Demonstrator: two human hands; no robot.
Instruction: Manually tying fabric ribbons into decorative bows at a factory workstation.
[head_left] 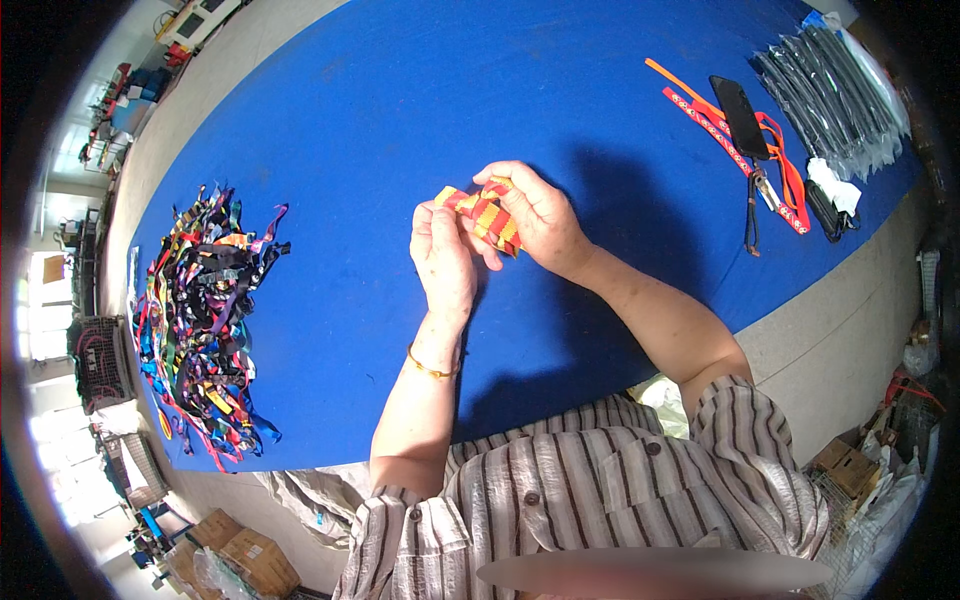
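Between my two hands, above the middle of the blue table, is a red and yellow patterned ribbon strap (pixel 497 222), bunched and folded over. My left hand (pixel 443 255) pinches its left end with the fingers curled. Fingers and thumb of my right hand (pixel 540 215) are closed on its upper right part. The palms partly hide the strap, so its full length cannot be seen. A thin gold bangle circles my left wrist.
A large heap of multicoloured straps (pixel 215 310) covers the table's left side. At the right lie orange and red lanyards (pixel 715 130), a black phone (pixel 738 117), keys (pixel 767 190) and a stack of plastic-wrapped dark items (pixel 835 95). Cardboard boxes (pixel 250 560) stand on the floor.
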